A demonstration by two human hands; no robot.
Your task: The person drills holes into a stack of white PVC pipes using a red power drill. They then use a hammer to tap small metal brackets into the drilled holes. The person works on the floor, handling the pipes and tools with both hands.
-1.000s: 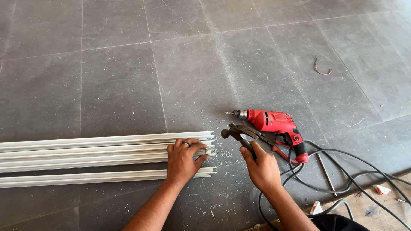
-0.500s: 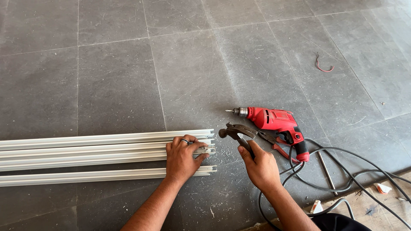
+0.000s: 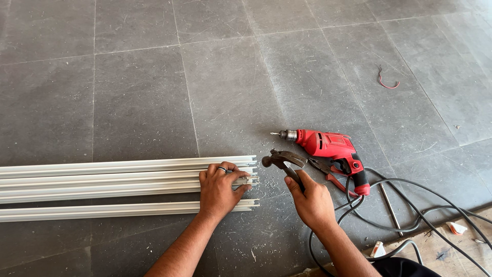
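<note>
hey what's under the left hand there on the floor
The left hand presses flat on the ends of long aluminium rails lying on the grey tiled floor. The rail parts beneath the palm are covered.

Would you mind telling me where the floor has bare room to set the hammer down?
Bare tiles lie beyond the rails and drill, up to the wire scrap. Crowded: cables right of the right hand with the hammer; left hand covers the rail ends.
</note>
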